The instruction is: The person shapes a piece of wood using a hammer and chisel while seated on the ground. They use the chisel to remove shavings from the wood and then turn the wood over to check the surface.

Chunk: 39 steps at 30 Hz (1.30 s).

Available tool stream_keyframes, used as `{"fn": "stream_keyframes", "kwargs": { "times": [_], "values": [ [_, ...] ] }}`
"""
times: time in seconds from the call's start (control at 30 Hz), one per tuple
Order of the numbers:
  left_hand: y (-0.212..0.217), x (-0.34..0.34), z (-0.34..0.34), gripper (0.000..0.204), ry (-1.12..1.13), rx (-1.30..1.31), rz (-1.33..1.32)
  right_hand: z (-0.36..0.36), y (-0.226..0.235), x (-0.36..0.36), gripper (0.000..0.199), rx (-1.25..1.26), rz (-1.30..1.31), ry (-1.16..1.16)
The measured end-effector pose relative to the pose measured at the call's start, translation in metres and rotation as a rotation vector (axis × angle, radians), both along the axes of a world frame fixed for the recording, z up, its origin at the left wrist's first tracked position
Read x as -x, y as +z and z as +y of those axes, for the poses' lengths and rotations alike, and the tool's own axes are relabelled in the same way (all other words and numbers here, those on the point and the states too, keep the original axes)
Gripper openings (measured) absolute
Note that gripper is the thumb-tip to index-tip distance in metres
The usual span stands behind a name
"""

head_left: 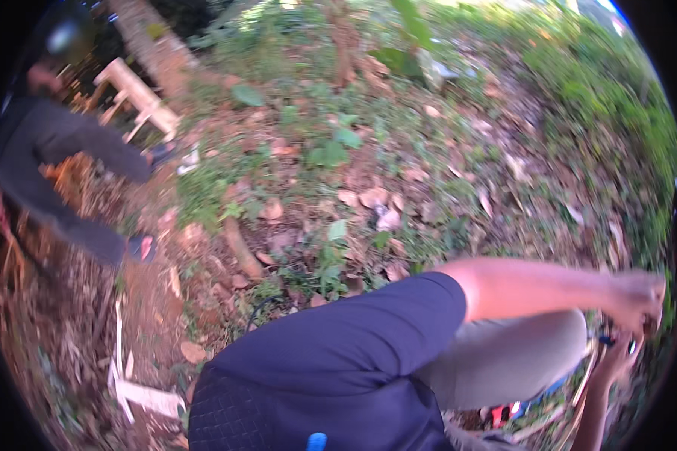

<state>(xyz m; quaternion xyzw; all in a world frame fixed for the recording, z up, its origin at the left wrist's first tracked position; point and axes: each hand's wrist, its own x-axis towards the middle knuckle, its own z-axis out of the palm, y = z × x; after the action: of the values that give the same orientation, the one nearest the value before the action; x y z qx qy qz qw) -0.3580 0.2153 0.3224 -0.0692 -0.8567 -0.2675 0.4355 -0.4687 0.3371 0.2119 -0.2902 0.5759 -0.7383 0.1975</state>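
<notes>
My left hand (640, 302) is at the far right of the view, at the end of a bare forearm coming out of a dark blue sleeve. Its fingers look curled, and motion smears it. Just below it, nearly touching, is my right hand (618, 359), closed, its forearm rising from the lower edge. A small dark thing (605, 341) shows by the fingers of the right hand. What the two hands grip is too small and blurred to name. Both hands are beyond my bent knee in light trousers (511, 353).
At the upper left a person in dark clothes (60, 150) stands beside a rough wooden bench (139, 98) and a tree trunk (154, 45). Pale wood pieces (150, 398) lie lower left. A red thing (500, 415) and sticks (537, 425) are below my knee. Leafy, sloping ground surrounds me.
</notes>
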Motion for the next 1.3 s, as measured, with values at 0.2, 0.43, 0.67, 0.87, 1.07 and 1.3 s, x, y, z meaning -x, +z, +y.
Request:
{"fn": "stream_keyframes", "kwargs": {
  "times": [0.2, 0.43, 0.67, 0.87, 1.07, 1.3],
  "values": [
    [-0.075, -0.082, -0.074, 0.040, 0.028, -0.581, -0.257, -0.006, 0.014, -0.032, 0.024, -0.206, 0.097, -0.084],
    [-0.223, -0.166, -0.106, 0.060, 0.269, -1.020, -0.719, 0.031, -0.003, -0.013, 0.005, -0.226, -0.001, -0.132],
    [-0.277, -0.149, -0.081, 0.065, -0.086, -0.782, -1.027, 0.062, -0.037, 0.024, 0.015, -0.368, 0.151, -0.248],
    [-0.256, -0.117, -0.070, 0.037, -0.024, -0.756, -1.026, 0.058, -0.044, 0.052, 0.017, -0.389, 0.202, -0.338],
    [-0.221, -0.088, -0.070, 0.044, -0.133, -0.604, -1.104, 0.053, -0.029, 0.064, 0.019, -0.335, 0.156, -0.348],
    [-0.177, -0.052, -0.017, 0.062, 0.023, -0.228, -1.197, 0.050, -0.036, 0.087, 0.022, -0.384, 0.250, -0.454]
  ]
}}
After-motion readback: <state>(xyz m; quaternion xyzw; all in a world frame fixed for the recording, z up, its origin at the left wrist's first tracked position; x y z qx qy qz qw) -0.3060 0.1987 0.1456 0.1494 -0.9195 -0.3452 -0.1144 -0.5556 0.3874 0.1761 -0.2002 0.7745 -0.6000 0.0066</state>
